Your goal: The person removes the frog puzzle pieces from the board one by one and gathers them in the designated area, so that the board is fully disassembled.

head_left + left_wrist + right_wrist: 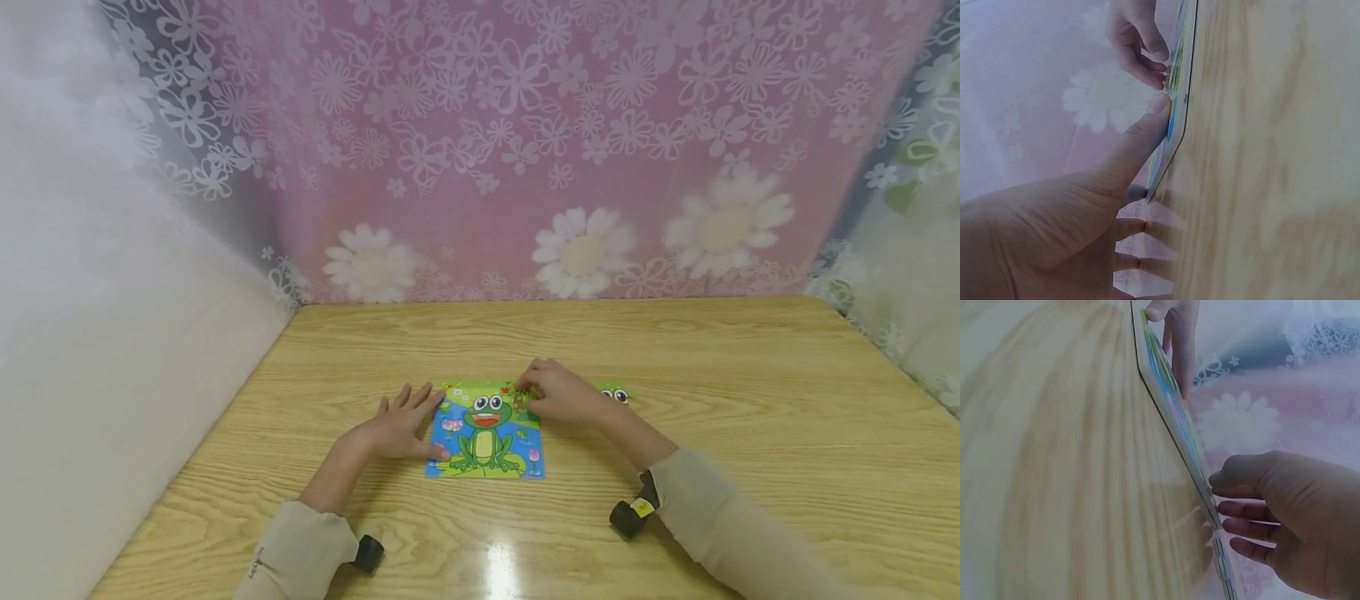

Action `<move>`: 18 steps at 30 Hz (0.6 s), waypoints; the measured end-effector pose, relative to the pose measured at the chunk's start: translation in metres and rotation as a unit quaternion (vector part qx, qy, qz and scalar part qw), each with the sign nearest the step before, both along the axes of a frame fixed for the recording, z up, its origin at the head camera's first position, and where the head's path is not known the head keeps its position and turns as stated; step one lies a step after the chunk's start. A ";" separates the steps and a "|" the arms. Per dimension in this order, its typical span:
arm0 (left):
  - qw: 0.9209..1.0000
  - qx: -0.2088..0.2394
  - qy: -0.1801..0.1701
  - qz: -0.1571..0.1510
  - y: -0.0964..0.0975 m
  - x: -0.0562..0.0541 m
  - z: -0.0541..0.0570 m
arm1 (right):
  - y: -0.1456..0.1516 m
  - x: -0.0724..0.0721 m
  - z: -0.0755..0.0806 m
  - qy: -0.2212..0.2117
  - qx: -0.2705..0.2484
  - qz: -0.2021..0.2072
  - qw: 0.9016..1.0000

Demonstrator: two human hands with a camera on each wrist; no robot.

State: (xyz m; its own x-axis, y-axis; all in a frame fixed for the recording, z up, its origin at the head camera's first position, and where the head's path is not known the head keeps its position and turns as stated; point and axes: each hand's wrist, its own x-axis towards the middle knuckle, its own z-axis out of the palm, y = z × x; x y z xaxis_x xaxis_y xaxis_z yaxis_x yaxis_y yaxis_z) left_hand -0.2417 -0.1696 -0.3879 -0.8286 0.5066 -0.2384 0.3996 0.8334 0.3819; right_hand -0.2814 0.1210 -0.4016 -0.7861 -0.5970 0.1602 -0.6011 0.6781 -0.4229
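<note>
A flat square frog picture board lies on the table, with a green frog on a blue and yellow-green ground. My left hand is at its left side, fingers spread and fairly straight. The left thumb rests on the board's face, while the other fingers are at or just beyond the edge. At the upper right corner is my right hand, its fingers bent and the fingertips touching the board. In the right wrist view the right thumb is at the board's rim. Whether anything is pinched there is hidden.
Behind the right forearm, a second frog picture shows only its eyes and a green strip. The wood-grain table ends at a pink flowered backdrop. A pale wall stands at the left. Both wrists wear black cameras.
</note>
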 end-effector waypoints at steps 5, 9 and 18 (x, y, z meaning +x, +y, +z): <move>1.000 0.003 0.000 0.001 0.000 0.000 0.001 | -0.010 0.004 0.003 0.017 0.021 -0.034 0.999; 1.000 0.000 0.000 -0.004 0.000 -0.001 -0.002 | -0.015 0.006 0.001 0.025 0.027 -0.057 0.998; 1.000 0.000 0.004 -0.008 0.000 -0.005 -0.008 | -0.018 0.005 -0.008 0.051 0.005 -0.075 0.996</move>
